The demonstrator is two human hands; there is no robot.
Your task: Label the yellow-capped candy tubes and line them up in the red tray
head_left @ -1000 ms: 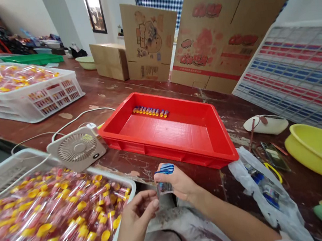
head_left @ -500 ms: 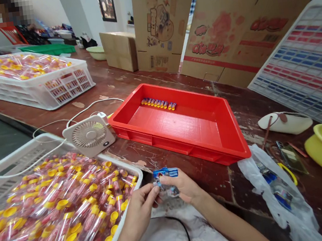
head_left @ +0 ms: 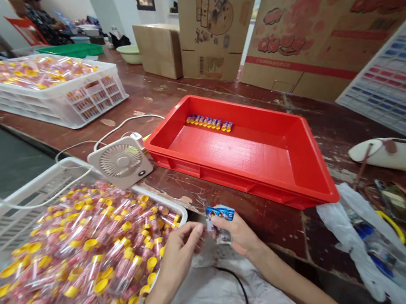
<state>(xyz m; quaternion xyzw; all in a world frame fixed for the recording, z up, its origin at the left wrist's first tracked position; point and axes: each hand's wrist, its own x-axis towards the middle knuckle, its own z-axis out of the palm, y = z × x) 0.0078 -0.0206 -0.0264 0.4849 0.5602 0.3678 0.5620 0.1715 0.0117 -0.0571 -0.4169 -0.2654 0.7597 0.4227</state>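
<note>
Wrapper [head_left: 222, 213] held above the lap [head_left: 198, 295]

The step in hand seemed to be working at the wrapper's left edge; the next move likely called for a fine pinch there, with the other side steady. The right hand [head_left: 241, 233] was closed on it; the left hand [head_left: 181, 246] was nearly closed, though whether it gripped anything was unclear. Bright blue print topped the wrapper, greyer and glossy below.

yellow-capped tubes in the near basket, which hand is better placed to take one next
Probably the left hand: it is beside the near basket of yellow-capped tubes, while the right hand is farther away and holds blue printed packaging. Whether the left also holds anything is unclear.
</note>
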